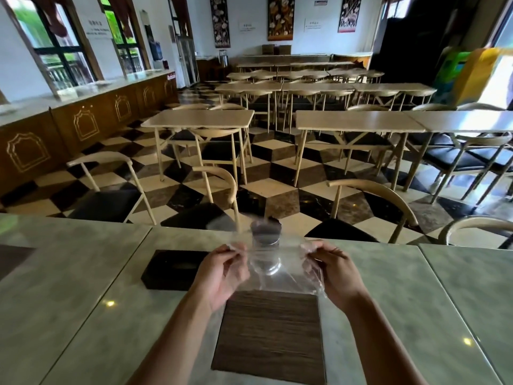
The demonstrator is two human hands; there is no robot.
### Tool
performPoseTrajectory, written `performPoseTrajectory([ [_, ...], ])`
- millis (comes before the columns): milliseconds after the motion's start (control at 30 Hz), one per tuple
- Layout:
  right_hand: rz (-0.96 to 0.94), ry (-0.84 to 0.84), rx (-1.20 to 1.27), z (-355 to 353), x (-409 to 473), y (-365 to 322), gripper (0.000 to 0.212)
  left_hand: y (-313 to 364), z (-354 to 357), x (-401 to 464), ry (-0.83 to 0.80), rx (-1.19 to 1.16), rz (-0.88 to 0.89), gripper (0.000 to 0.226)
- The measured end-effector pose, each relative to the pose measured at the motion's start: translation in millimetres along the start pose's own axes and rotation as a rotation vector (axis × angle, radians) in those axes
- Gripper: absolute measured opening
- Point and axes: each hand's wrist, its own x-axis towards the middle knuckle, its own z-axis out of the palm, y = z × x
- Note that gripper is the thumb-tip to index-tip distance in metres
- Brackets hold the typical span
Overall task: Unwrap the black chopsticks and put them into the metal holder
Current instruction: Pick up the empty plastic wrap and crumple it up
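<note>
Both my hands hold up a sheet of clear plastic wrap [273,276] above the table. My left hand [222,273] pinches its left edge and my right hand [333,273] pinches its right edge, stretching it between them. Behind the wrap, seen through it, stands the round metal holder [266,232] near the table's far edge, with dark contents at its top. I cannot make out separate black chopsticks; the dark contents may be them.
A dark wood-grain placemat [270,334] lies on the grey marble table [111,315] under my forearms. A black rectangular box [172,269] sits left of my left hand. Chairs [372,207] stand beyond the far edge, with rows of tables behind.
</note>
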Motion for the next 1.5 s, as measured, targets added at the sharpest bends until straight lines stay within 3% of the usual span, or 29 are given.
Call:
performPoseTrajectory([
  [133,-0.002,0.019,0.064,3.4,-4.6,-3.2,0.038,3.9,-9.0,-5.7,-0.196,-0.001,-0.002,0.031],
  [233,-0.070,-0.208,0.069,3.8,-9.2,-3.9,0.021,4.0,-12.7,-7.7,-0.325,0.063,0.018,0.049],
  [300,-0.081,-0.321,0.079,2.0,-12.4,-2.8,0.028,2.1,-15.0,-8.2,-0.356,0.140,0.029,0.058],
  [367,-0.053,-0.240,0.044,-0.4,-12.8,0.4,0.026,-0.3,-17.3,-5.8,-0.254,0.231,0.051,0.063],
  [433,-0.035,-0.076,-0.088,0.6,-11.7,4.8,0.012,-1.7,-15.9,-5.3,-0.130,0.351,0.089,0.050],
  [500,-0.039,0.029,-0.259,1.6,-8.7,9.7,0.019,-3.4,-12.8,-4.3,-0.029,0.551,0.154,0.035],
  [600,-0.044,0.087,-0.329,5.4,-8.6,10.4,0.024,-4.9,-13.0,-4.0,0.057,0.745,0.214,0.039],
  [767,0.048,0.004,-0.305,5.1,-12.8,9.4,0.022,0.5,-15.9,-10.1,-0.033,0.570,0.105,0.025],
  [867,0.103,-0.014,-0.370,9.1,-16.0,8.9,0.023,1.1,-16.7,-10.3,0.012,0.575,0.165,0.036],
  [1000,0.156,-0.091,-0.403,15.0,-20.4,4.4,0.045,-1.2,-20.1,-10.8,-0.029,0.557,0.247,0.044],
  [1133,0.148,-0.114,-0.436,18.5,-19.3,2.0,0.054,-0.9,-23.8,-8.5,-0.081,0.591,0.256,0.050],
  [1367,0.105,-0.058,-0.335,18.0,-14.1,8.0,0.037,3.9,-30.6,-12.5,-0.043,0.624,0.221,0.050],
  [1500,0.098,-0.016,-0.259,14.1,-14.5,11.1,0.021,8.3,-32.2,-18.9,-0.140,0.534,0.160,0.039],
])
